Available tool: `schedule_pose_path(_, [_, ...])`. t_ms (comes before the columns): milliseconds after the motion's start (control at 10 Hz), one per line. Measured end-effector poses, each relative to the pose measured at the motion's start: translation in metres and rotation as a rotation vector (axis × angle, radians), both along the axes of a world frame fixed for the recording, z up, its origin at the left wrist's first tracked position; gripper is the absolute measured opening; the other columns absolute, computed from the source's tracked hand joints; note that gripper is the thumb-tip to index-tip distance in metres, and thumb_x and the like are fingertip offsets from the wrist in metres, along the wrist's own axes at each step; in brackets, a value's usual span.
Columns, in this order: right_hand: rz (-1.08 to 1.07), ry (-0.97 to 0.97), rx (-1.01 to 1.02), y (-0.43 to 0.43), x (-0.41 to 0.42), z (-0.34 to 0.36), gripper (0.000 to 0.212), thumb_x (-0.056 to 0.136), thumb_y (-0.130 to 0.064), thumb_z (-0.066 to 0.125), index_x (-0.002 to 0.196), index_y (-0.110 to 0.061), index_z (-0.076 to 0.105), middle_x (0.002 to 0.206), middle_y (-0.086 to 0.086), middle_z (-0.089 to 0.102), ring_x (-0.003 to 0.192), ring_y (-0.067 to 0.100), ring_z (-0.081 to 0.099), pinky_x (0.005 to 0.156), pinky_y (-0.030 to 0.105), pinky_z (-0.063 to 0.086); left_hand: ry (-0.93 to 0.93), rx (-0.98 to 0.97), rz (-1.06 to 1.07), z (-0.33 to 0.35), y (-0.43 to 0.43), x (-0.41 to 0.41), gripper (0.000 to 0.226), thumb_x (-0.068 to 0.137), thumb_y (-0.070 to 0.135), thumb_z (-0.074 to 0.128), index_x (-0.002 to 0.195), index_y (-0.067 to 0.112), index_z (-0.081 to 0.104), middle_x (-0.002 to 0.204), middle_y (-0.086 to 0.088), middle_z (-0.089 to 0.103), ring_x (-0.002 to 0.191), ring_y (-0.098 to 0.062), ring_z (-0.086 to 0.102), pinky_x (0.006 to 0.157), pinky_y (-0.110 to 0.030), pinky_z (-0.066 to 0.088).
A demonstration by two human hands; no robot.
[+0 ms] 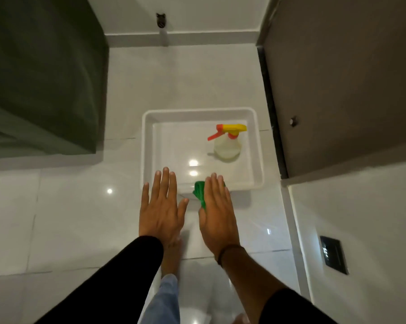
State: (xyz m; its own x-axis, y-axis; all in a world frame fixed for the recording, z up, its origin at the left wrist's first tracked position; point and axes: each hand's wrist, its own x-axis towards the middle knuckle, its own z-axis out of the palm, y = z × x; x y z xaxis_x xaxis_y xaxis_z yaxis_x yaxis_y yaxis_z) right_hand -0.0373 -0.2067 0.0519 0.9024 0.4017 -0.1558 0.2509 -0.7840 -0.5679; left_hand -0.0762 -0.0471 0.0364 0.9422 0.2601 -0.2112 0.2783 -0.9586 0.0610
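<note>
The left hand (161,206) is held flat over the white floor (80,206) just at the near left corner of the white tray (147,148), with all fingers straight and spread, and it holds nothing. The right hand (217,213) has its fingers straight and pressed together, and a crumpled green cloth (199,191) is kept under its palm by the thumb, above the near rim of the tray. A spray bottle (227,146) stands in the far right part of the tray.
</note>
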Motion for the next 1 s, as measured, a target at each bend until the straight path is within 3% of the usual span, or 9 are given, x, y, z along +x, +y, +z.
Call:
schedule_pose_path(200, [0.021,-0.032,-0.121,0.095,0.09,-0.045,0.068,0.108,-0.012,0.035,0.165,-0.008,-0.003,0.175,0.011,-0.008,0.158,0.022,-0.019,0.129,0.037,-0.01,0.03,-0.002,-0.033,-0.043,0.048,0.066,0.076,0.114,0.053,0.015,0.175,0.007,0.015,0.185,-0.015,0.008,0.172,-0.033,0.006,0.14,-0.057,0.012])
schedule_pose_path(400, [0.087,-0.132,-0.292,0.121,0.135,-0.119,0.068,0.102,-0.008,0.045,0.162,0.002,0.017,0.172,0.022,0.015,0.16,0.038,0.01,0.131,0.049,0.014,0.055,0.009,-0.089,-0.085,0.077,0.086,0.08,0.113,0.056,0.028,0.172,0.003,0.023,0.183,-0.021,0.019,0.171,-0.038,0.018,0.137,-0.061,0.019])
schedule_pose_path(500, [0.105,-0.125,-0.37,0.12,0.142,-0.138,0.065,0.104,-0.007,0.046,0.162,0.001,0.017,0.171,0.022,0.018,0.16,0.039,0.013,0.13,0.049,0.015,0.029,-0.001,-0.101,-0.096,0.08,0.085,0.079,0.112,0.054,0.025,0.172,0.002,0.024,0.183,-0.021,0.02,0.171,-0.037,0.018,0.138,-0.06,0.017])
schedule_pose_path(600, [0.108,-0.091,-0.434,0.122,0.141,-0.149,0.066,0.109,-0.023,0.043,0.163,-0.001,0.014,0.172,0.021,0.015,0.16,0.037,0.011,0.129,0.048,0.012,0.036,-0.009,-0.108,-0.1,0.082,0.084,0.08,0.111,0.054,0.024,0.172,0.001,0.024,0.182,-0.021,0.02,0.171,-0.038,0.018,0.139,-0.061,0.013])
schedule_pose_path(800, [0.157,-0.04,-0.469,0.12,0.142,-0.126,0.077,0.107,-0.049,0.033,0.164,-0.002,0.01,0.173,0.021,0.009,0.161,0.036,0.007,0.131,0.049,0.012,0.044,-0.004,-0.121,-0.086,0.081,0.087,0.079,0.113,0.054,0.014,0.172,0.002,0.021,0.183,-0.021,0.018,0.171,-0.038,0.016,0.138,-0.061,0.015])
schedule_pose_path(1000, [0.002,0.103,-0.274,0.093,0.1,-0.038,0.073,0.107,-0.044,0.028,0.165,-0.007,0.003,0.175,0.013,0.001,0.162,0.028,-0.003,0.131,0.05,0.012,-0.005,-0.011,-0.124,-0.009,0.066,0.071,0.077,0.113,0.051,0.02,0.172,0.002,0.025,0.182,-0.021,0.021,0.17,-0.038,0.02,0.137,-0.061,0.02])
